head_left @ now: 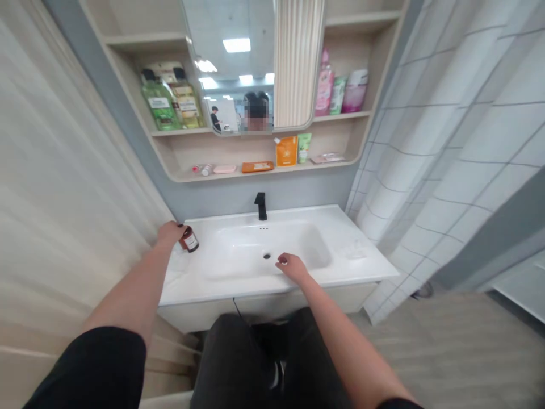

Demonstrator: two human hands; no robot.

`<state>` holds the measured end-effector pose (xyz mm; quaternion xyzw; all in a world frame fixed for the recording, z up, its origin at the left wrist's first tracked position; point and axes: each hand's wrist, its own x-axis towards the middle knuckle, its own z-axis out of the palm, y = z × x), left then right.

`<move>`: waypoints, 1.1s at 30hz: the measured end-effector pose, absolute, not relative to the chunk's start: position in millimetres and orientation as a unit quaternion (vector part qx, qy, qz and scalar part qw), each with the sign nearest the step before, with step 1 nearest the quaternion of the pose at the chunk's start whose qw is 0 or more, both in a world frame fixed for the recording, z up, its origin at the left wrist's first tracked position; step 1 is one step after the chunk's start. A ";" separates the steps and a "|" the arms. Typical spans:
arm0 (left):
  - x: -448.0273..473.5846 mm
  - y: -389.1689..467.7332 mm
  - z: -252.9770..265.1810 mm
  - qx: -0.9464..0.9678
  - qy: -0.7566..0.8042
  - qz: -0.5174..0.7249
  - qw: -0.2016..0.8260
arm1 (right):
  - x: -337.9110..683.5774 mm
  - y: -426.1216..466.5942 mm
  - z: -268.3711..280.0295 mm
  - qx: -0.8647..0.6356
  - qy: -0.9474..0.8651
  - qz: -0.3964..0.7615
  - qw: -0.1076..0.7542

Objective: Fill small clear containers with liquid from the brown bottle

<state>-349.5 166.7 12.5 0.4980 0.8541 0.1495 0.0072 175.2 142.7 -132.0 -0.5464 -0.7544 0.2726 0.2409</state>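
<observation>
At the left end of the white washbasin (249, 281), my left hand (171, 233) has its fingers closed round the top of a brown bottle (190, 240) with a pale label. The bottle tilts a little and is by the counter's left edge; whether its base touches the counter I cannot tell. My right hand (293, 267) hovers over the front part of the basin, fingers curled with a gap between thumb and fingertips and nothing in them. Behind the basin stands a black tap (261, 207), and the drain hole (267, 256) lies near my right fingertips.
Above hangs a cabinet with a mirror (232, 68). Its low shelf holds an orange pouch (286, 151), an orange box (258, 166) and a green tube (304, 149). Bottles (164, 102) fill the left shelf. A clear object (355, 250) lies on the right counter. Curtains flank both sides.
</observation>
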 end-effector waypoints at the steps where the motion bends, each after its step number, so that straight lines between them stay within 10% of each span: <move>1: -347.6 164.3 13.5 0.491 0.858 0.151 -0.005 | 175.3 142.8 -131.8 -0.548 -0.753 0.273 0.240; 17: -177.5 89.6 -1.3 0.604 0.664 0.433 0.079 | 175.9 141.7 -139.0 -0.434 -0.747 0.374 0.338; 33: -56.8 59.9 -31.0 0.676 0.581 0.420 0.172 | 114.5 106.6 -123.1 -0.265 -0.665 0.550 0.430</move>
